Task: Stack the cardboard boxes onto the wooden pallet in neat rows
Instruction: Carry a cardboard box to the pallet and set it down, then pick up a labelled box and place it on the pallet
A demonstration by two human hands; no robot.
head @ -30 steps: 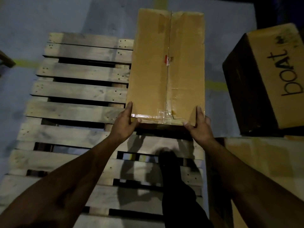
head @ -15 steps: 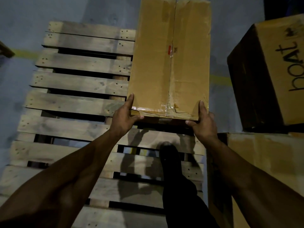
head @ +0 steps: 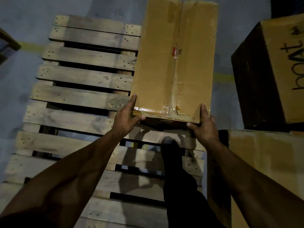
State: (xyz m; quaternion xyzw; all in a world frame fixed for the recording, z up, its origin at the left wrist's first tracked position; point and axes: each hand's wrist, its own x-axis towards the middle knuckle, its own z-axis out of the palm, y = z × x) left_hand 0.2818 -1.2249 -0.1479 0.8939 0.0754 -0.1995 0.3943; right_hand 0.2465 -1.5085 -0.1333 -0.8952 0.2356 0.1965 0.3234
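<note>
A long brown cardboard box [head: 174,60], taped along its middle seam, lies lengthwise over the far right part of the slatted wooden pallet [head: 85,76]. My left hand [head: 126,116] grips its near left corner, thumb under the near edge. My right hand [head: 204,125] grips its near right corner the same way. The box's far end runs out of the top of the view.
A large box printed "boat" [head: 283,69] stands at the right, on top of another cardboard box [head: 266,162] beside the pallet. My dark-trousered leg and shoe [head: 171,148] stand on the pallet's near slats. Grey floor with a yellow line [head: 29,46] surrounds the pallet.
The box has slid away from me along the pallet's right side, with both hands following on its near corners.
</note>
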